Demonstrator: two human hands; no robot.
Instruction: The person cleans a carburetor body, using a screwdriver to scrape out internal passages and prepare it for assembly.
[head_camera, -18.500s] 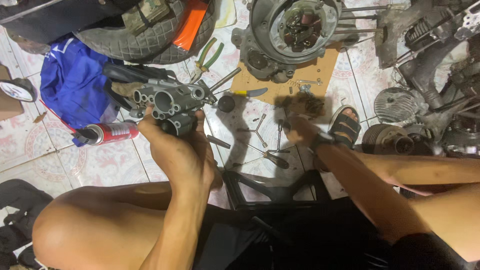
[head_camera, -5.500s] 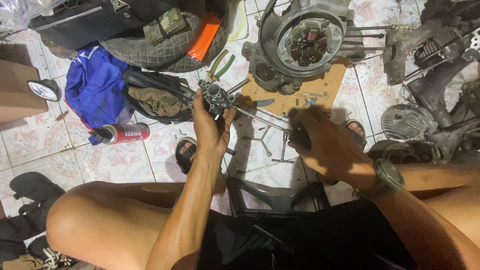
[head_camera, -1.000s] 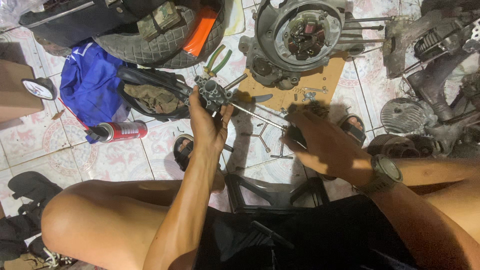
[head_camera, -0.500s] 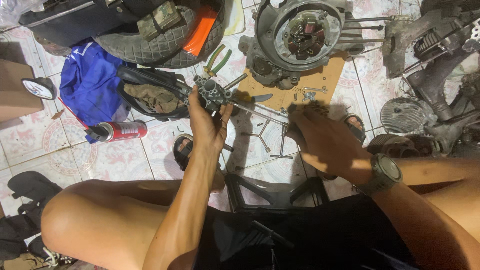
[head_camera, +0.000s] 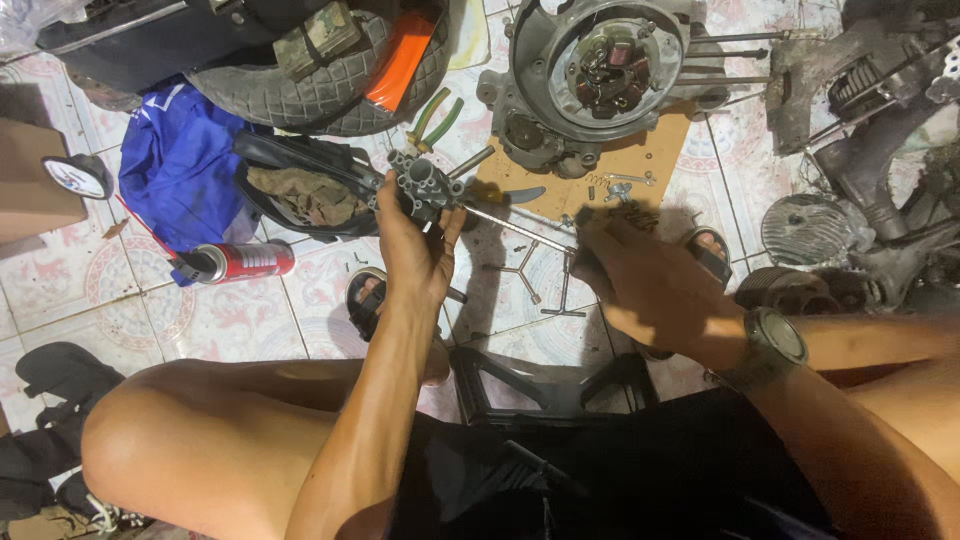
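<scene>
My left hand (head_camera: 412, 248) grips a small grey metal carburettor body (head_camera: 425, 182) and holds it up over the tiled floor. My right hand (head_camera: 652, 285), with a dark wristwatch (head_camera: 771, 345) on the wrist, is closed on the dark handle of a long thin screwdriver (head_camera: 515, 229). The screwdriver's shaft runs left and its tip meets the carburettor body. Both forearms reach forward over my bare knees.
A grey engine case (head_camera: 600, 70) lies on brown cardboard (head_camera: 640, 165) ahead. A tyre (head_camera: 320, 75), blue cloth (head_camera: 180, 165), red spray can (head_camera: 240, 262), green-handled pliers (head_camera: 435, 118), a T-shaped wrench (head_camera: 562, 285), sandals and more engine parts (head_camera: 870, 150) lie around.
My right hand has shifted slightly on the screwdriver handle while the shaft stays at the carburettor body. My left hand keeps its hold almost unmoved.
</scene>
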